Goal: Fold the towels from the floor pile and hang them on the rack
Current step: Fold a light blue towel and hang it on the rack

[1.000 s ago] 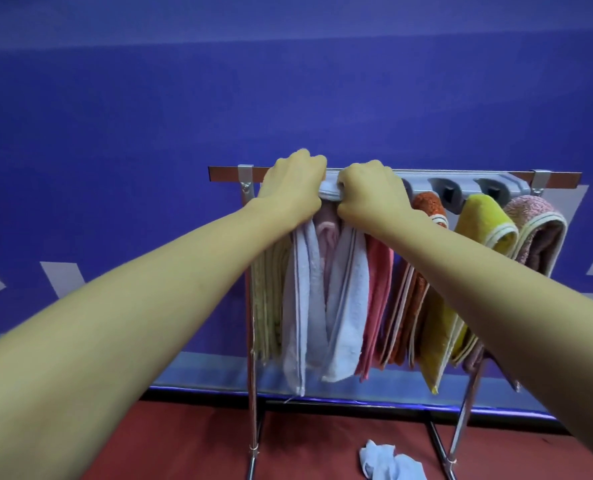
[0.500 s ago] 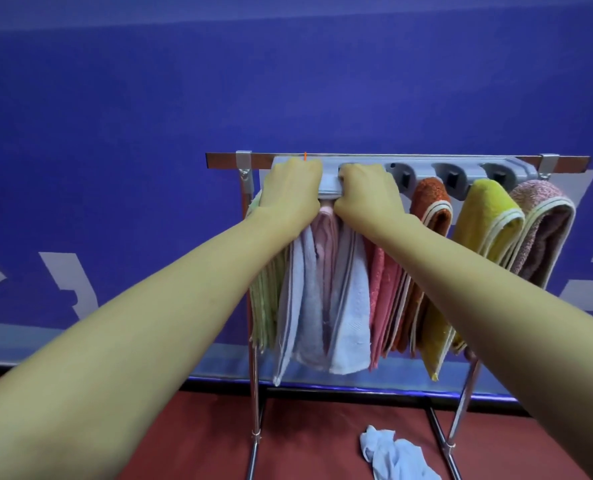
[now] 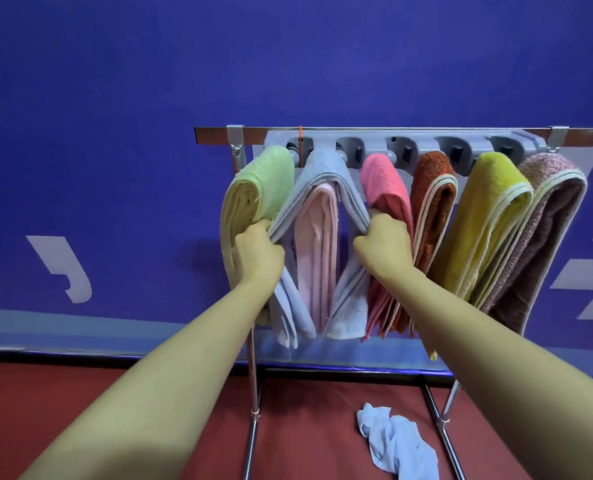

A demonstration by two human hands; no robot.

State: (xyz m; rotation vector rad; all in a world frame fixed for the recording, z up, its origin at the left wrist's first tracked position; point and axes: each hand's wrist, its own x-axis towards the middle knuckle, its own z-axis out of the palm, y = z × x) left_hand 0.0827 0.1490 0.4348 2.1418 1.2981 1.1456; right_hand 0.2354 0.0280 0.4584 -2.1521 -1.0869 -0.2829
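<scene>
A grey peg rack [image 3: 423, 147] on a metal stand carries several folded towels side by side. The light blue towel [image 3: 323, 168] hangs over the second peg, on top of a pale pink towel [image 3: 314, 244]. My left hand [image 3: 258, 252] grips the blue towel's left half and my right hand [image 3: 383, 245] grips its right half, spreading the two sides apart below the peg. A crumpled light blue towel [image 3: 397, 445] lies on the red floor under the rack.
Green [image 3: 260, 188], pink [image 3: 387, 188], rust orange [image 3: 432, 202], yellow [image 3: 485, 216] and mauve [image 3: 548, 230] towels hang on the neighbouring pegs. The stand's chrome legs [image 3: 253, 393] rise from the red floor against a blue wall [image 3: 115, 133].
Both hands have come down from the top of the rack to mid-height on the blue towel and moved apart, pulling its two halves outward. The view has moved closer.
</scene>
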